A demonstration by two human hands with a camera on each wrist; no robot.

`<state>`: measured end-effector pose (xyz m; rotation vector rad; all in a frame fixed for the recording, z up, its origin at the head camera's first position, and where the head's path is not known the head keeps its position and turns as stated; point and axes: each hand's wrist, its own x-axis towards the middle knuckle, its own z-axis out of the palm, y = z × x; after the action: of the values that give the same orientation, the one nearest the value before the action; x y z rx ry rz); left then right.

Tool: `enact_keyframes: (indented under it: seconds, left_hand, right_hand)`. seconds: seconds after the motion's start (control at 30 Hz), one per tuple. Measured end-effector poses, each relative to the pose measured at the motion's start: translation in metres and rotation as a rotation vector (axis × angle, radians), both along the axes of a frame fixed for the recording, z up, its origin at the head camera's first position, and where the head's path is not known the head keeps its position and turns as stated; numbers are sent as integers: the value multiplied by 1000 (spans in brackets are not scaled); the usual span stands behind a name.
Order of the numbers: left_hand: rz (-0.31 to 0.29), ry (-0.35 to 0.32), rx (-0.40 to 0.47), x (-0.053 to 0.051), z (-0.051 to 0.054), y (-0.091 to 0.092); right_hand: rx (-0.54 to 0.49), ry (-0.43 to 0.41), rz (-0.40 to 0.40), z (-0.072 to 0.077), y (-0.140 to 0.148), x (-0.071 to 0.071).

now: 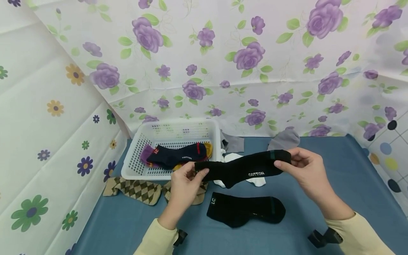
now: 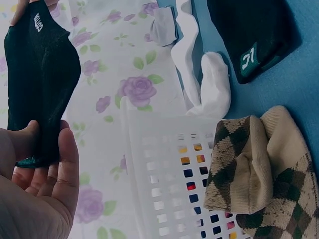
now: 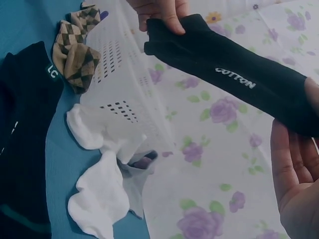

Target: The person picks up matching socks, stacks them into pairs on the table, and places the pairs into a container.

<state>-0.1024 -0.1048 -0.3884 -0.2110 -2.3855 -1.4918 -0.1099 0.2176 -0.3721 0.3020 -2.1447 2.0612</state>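
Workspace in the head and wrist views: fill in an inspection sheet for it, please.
Surface: blue tabletop, flat.
Job's things: black sock held out lengthwise; second black sock lying nearer the person.
Clutter: white basket with colored socks inside; checkered socks, white socks and gray socks outside it.
Hands: left hand pinches one end of the held sock, right hand the other.
Cables: nothing seen.
Surroundings: flower-print sheet behind.

The head view looks forward and down over the worktop (image 1: 127, 221); nearer, sideways-turned wrist views share the held sock (image 3: 214, 64) and basket (image 2: 144, 154).
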Motion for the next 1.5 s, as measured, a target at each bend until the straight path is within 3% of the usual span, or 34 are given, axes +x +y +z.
enact_keyframes:
  seconds: [0.13,0.43,0.73,1.0,1.13,1.23,1.5]
  left_hand:
    - [5,-1,5,6,14,3]
    - [7,-2,-1,-7,-15,-6]
    - [8,-1,4,-7,-19,-9]
    - [-34,-106,16,-1,-21,-9]
    - [-60,-165,2,1,-24,-6]
    - [-75,-220,-20,2,-30,-4]
    - [-128,-433,-138,6,-61,8]
  right_hand:
    - [-11,5,18,2,2,3]
    - [57,8,38,3,10,10]
    - [63,70,21,-2,14,14]
    - [202,114,-42,-18,17,25]
    - [269,9,-55,-26,20,33]
    - [289,-119,-43,-34,24,36]
    - [338,-427,-58,-74,30,38]
